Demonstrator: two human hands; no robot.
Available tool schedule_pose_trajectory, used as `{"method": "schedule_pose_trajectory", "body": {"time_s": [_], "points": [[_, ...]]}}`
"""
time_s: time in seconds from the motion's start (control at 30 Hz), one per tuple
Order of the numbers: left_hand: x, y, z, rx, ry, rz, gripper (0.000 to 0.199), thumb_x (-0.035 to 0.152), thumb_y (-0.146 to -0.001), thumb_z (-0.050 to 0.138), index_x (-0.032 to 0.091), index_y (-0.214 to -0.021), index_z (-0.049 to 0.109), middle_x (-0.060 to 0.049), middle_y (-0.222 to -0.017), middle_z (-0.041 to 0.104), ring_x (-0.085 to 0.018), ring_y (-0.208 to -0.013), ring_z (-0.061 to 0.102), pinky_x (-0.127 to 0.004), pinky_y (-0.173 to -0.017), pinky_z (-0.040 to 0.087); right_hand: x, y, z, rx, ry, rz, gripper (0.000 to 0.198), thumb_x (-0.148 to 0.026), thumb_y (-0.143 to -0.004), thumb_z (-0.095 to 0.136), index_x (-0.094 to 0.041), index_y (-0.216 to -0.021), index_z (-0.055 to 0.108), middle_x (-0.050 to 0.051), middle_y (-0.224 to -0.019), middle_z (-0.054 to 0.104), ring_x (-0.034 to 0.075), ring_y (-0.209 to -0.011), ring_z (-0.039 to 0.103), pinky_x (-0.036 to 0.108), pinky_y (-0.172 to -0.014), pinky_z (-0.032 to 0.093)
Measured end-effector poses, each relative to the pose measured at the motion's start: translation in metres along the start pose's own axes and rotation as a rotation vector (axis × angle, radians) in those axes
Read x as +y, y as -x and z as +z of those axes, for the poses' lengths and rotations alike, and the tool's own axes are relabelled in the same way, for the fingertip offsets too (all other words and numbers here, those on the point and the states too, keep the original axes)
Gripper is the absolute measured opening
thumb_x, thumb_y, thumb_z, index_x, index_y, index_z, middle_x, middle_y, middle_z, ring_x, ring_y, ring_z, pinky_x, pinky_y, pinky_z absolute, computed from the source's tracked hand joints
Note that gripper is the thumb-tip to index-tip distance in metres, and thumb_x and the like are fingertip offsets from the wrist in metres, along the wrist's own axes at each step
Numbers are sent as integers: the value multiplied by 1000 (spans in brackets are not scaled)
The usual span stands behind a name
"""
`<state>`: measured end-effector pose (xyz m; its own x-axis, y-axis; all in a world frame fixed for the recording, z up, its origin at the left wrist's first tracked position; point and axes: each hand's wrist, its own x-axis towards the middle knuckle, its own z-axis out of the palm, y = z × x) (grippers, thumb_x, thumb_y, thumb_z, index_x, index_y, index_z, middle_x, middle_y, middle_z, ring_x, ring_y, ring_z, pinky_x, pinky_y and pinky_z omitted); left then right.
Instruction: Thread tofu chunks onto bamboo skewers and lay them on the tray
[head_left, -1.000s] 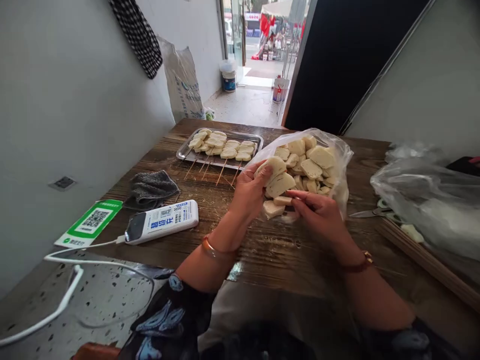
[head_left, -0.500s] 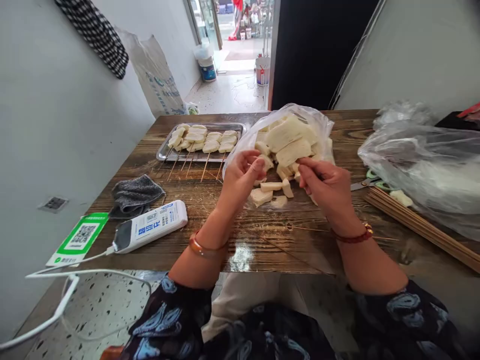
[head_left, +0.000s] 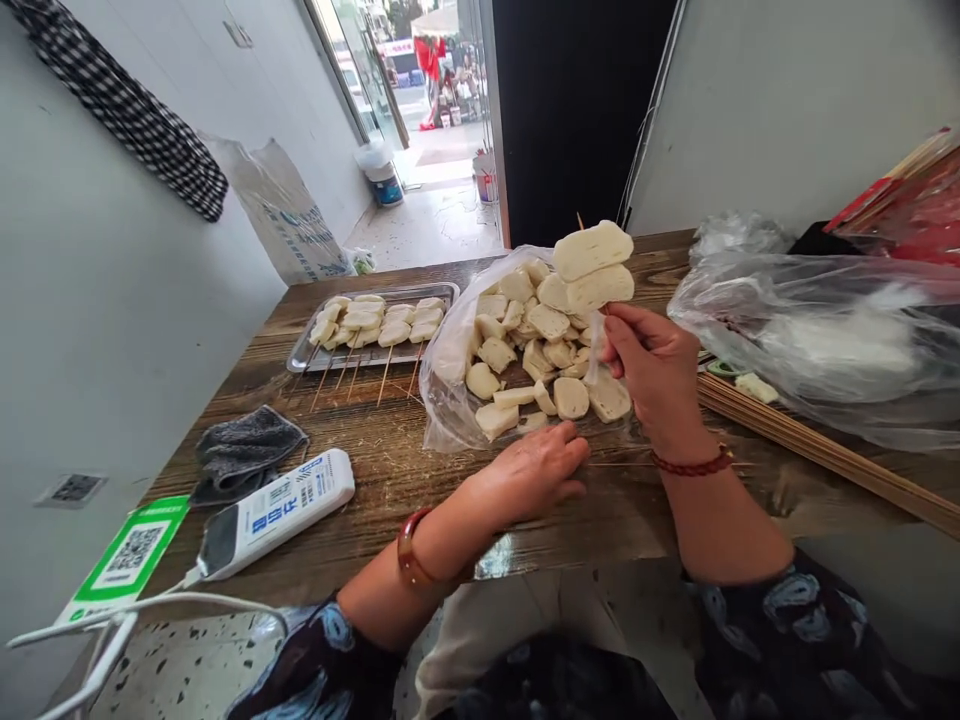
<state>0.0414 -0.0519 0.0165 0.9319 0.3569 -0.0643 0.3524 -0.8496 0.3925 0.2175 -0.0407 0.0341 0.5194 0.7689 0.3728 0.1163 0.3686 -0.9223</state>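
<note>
My right hand (head_left: 652,355) is closed on a skewer (head_left: 594,262) with two pale, bread-like slices threaded on it; its pointed tip shows above the upper slice. It is held upright over the right side of a clear plastic bag (head_left: 450,385) full of loose slices (head_left: 547,320). Palm down, my left hand (head_left: 536,462) hovers or rests low at the bag's front edge; I cannot tell whether it touches the table. Its fingers are stretched out with nothing visible in them. Several finished skewers (head_left: 364,315) lie on a metal tray (head_left: 300,355), left of the bag.
A bundle of wooden sticks (head_left: 817,440) lies at the right below another plastic bag (head_left: 825,340). To the left are a dark cloth (head_left: 251,450), a white device with a cable (head_left: 289,510) and a green QR card (head_left: 131,560). The wooden table's (head_left: 390,450) front edge is near me.
My right hand has raised the skewer with its two slices off the pile. My left hand has moved away from the slices, down and to the right. The view has shifted.
</note>
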Motion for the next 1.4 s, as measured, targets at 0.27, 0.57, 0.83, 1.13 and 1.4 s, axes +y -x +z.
{"method": "schedule_pose_trajectory", "body": {"time_s": [0.27,0.57,0.83,1.13,1.4], "points": [[-15,-10,19,241,-145,-119,17,9,-89,44,15,-94,58,-10,-96,56,-22,-88,56,-33,-77,46,4,0,0,3,19,11,25,-35,-80,66,-18,-97,72,-5,-54,56,8,-42,44,21,-40,35],[-46,1,-15,675,8,-273,24,17,-89,49,17,-109,64,-10,-103,62,-23,-98,58,-37,-87,46,7,3,4,-33,17,5,28,-34,-81,66,-14,-99,73,-4,-53,58,7,-41,45,21,-39,37],[-52,-2,-12,593,27,-169,17,14,-82,58,20,-95,67,-7,-112,67,-24,-106,56,-43,-97,43,9,7,9,-101,73,43,30,-37,-81,65,-14,-98,75,-4,-52,58,7,-40,45,20,-39,37],[-58,10,-31,880,1376,-308,37,39,-74,75,18,-94,51,-4,-83,70,-21,-78,71,-30,-69,53,1,11,9,-116,89,68,33,-38,-81,66,-12,-99,75,-3,-52,58,8,-41,45,21,-40,37],[-64,27,-45,1054,1692,-220,52,31,-72,79,15,-117,59,-4,-88,70,-19,-77,71,-36,-73,60,8,20,9,-370,171,116,37,-43,-81,65,-13,-102,75,-3,-53,58,8,-41,45,20,-39,37]]}}
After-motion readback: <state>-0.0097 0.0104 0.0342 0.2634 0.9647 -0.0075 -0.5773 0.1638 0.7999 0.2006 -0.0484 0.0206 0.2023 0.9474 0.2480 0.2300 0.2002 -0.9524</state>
